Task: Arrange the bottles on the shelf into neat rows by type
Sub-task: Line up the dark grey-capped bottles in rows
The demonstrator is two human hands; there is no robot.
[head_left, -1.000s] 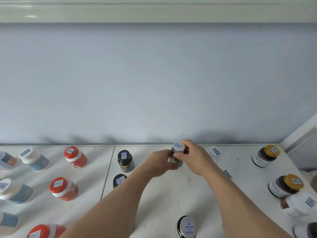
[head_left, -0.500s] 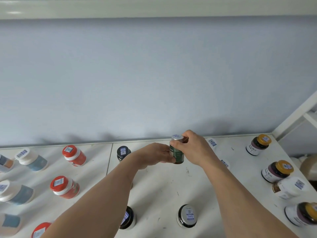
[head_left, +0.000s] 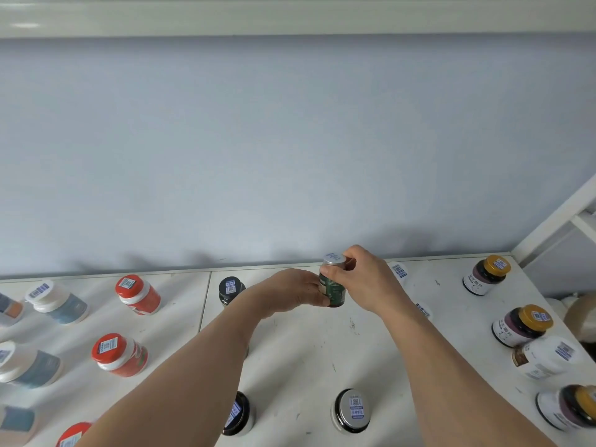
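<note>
Both hands on the green bottle near the back wall of the white shelf: left grip pinching its body, right grip pinching its silver cap, bottle upright between them

Between my forearms the white shelf lies open toward the near edge. A black-capped jar crowds my left hand; white caps sit just right of my right hand. Yellow-lidded jars line the right side, red-lidded ones the left.
</note>
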